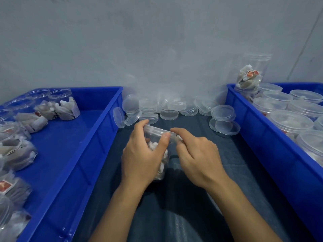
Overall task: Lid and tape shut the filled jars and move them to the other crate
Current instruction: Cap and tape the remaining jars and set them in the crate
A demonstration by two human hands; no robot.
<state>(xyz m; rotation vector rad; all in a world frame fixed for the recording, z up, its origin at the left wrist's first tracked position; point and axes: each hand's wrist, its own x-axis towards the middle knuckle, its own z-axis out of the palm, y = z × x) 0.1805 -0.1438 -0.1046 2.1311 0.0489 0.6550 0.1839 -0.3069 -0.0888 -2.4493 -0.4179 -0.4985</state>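
Observation:
A clear plastic jar (pixel 163 155) filled with white tea bags stands on the dark cloth between two blue crates. A clear lid (pixel 157 131) sits on its top. My left hand (pixel 142 154) is wrapped around the jar's left side, thumb on the lid's rim. My right hand (pixel 195 154) is at the jar's right side, with the index finger on the lid's edge. Its other fingers are curled by the jar wall, and whether they pinch tape I cannot tell. The left crate (pixel 83 154) holds open filled jars (pixel 66 109). The right crate (pixel 262 142) holds lidded jars (pixel 291 122).
A heap of loose clear lids (pixel 168 109) lies against the grey wall between the crates, with more lids (pixel 225 126) near the right crate. One filled jar (pixel 250 79) stands taller than the rest at the right crate's back corner. Dark cloth (pixel 192 215) covers the table.

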